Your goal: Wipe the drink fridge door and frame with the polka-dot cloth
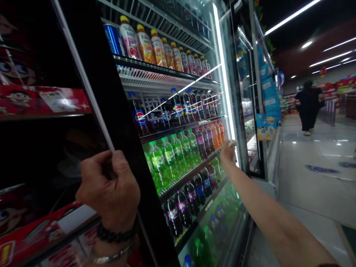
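Observation:
My left hand (109,187), with a dark bead bracelet and a metal bangle at the wrist, is closed on the long pale edge strip (83,78) of a dark glass door. Farther off, my right hand (228,150) reaches to the right side of the drinks fridge, beside the bright vertical light strip (224,74). Its fingers are closed around something small and whitish that I cannot make out. Between the hands, the fridge shelves hold green soda bottles (168,154), orange soda bottles (218,131) and cola bottles (178,105).
Yellow-capped juice bottles (144,44) and a blue can (113,39) stand on an upper shelf. Red packaging (19,98) shows at the left. A person in dark clothes (308,102) is in the aisle at the right, near blue hanging packets (269,96).

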Tool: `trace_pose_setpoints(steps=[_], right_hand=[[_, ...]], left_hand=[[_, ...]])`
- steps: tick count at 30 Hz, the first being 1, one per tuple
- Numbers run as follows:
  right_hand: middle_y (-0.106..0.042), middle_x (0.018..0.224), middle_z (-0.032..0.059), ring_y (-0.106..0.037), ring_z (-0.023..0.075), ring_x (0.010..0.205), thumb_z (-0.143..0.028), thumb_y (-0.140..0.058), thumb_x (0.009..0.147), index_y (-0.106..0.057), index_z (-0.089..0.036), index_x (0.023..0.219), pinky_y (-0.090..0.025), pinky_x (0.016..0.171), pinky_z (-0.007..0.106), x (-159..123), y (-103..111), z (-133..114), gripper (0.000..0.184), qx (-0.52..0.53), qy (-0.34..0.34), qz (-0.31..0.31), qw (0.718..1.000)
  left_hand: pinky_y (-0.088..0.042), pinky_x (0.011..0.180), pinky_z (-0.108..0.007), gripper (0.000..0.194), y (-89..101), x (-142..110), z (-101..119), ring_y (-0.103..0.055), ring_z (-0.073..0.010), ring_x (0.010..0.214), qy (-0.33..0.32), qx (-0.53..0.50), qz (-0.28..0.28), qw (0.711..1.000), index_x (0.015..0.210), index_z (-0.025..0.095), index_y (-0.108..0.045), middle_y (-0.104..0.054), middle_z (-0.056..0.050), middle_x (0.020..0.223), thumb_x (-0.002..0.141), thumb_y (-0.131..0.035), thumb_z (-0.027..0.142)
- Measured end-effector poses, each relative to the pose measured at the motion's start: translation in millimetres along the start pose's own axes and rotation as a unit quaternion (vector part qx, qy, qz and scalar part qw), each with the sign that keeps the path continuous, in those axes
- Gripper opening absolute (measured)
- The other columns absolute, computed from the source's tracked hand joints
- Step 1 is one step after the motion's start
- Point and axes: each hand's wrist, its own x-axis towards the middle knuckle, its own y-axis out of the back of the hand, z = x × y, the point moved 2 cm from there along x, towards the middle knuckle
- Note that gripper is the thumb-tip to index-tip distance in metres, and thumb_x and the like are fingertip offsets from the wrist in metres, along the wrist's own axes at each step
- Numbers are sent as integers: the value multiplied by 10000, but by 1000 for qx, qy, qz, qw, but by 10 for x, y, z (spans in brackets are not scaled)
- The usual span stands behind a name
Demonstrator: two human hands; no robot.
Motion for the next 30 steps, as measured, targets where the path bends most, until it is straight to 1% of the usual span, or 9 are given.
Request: trace_pose_setpoints(steps=[2,5,9,14,17,20,23,27,30], right_hand=[[-485,1665,214,-460,376,1548,-567,-212,1146,-377,-181,1701,-356,1307,651,-209,-50,-293,697,3,23,-9,1000],[-270,1836,122,-258,343,1701,-547,-270,1140,-270,-237,1779,-266,1386,626,-683,-82,-821,710,5,172,-26,985],[-198,1868,76,-118,313,1755,-512,-319,1152,-200,-259,1808,-195,1416,648,-1569,46,-1316,714,-16,409,-49,911],[-195,1872,56,-97,347,1762,-574,-465,1104,-214,-266,1804,-118,1434,679,-2506,356,-1310,805,19,590,-138,795],[-282,1845,81,-144,335,1757,-581,-418,1117,-213,-195,1800,-113,1449,658,-2786,469,-1194,811,53,616,-176,766],[-267,1845,118,-138,357,1757,-610,-462,1112,-189,-193,1806,-64,1442,690,-2788,445,-1199,855,36,611,-160,775],[-198,1866,103,-117,389,1757,-769,-576,1037,-280,-301,1789,-22,1425,728,-2534,346,-1442,933,15,659,-127,741],[-227,1863,75,-144,391,1751,-868,-573,995,-414,-374,1731,3,1397,748,-1990,227,-2222,900,17,725,-104,681],[-301,1837,79,-182,414,1730,-860,-434,1055,-437,-320,1720,-13,1347,764,-1642,143,-3060,857,36,709,-66,701]], left_hand=[[-390,701,-321,383,-11,-5,-5,-551,-145,684,-8,-7,2,1000,1094,140,-768,-683,-48,855,994,-658,493],[-415,715,-320,371,-24,-13,-6,-608,-165,733,-12,-12,-3,1000,1095,140,-757,-711,-61,878,1013,-645,485],[-477,777,-328,348,-24,-30,14,-678,-188,821,-17,-27,-14,999,1102,137,-744,-734,-81,926,1047,-620,458],[-486,789,-309,326,-13,-37,23,-684,-180,842,-13,-55,-15,998,1075,143,-745,-748,-83,940,1065,-584,426],[-489,809,-302,294,-9,-35,1,-693,-175,871,-15,-82,-15,996,1069,155,-739,-757,-74,962,1066,-576,400],[-495,837,-298,283,5,-48,-33,-700,-171,911,-11,-111,-27,993,1079,169,-726,-754,-64,985,1081,-547,387],[-470,740,-280,306,28,-69,-68,-661,-143,795,36,-154,-44,986,1055,190,-712,-725,-28,907,1109,-508,411],[-482,798,-289,343,55,-91,-45,-652,-145,843,49,-181,-61,980,1093,208,-722,-712,-25,933,1142,-486,453],[-476,808,-294,346,59,-106,-7,-630,-142,837,46,-185,-55,980,1105,211,-725,-680,-18,905,1154,-472,442]])
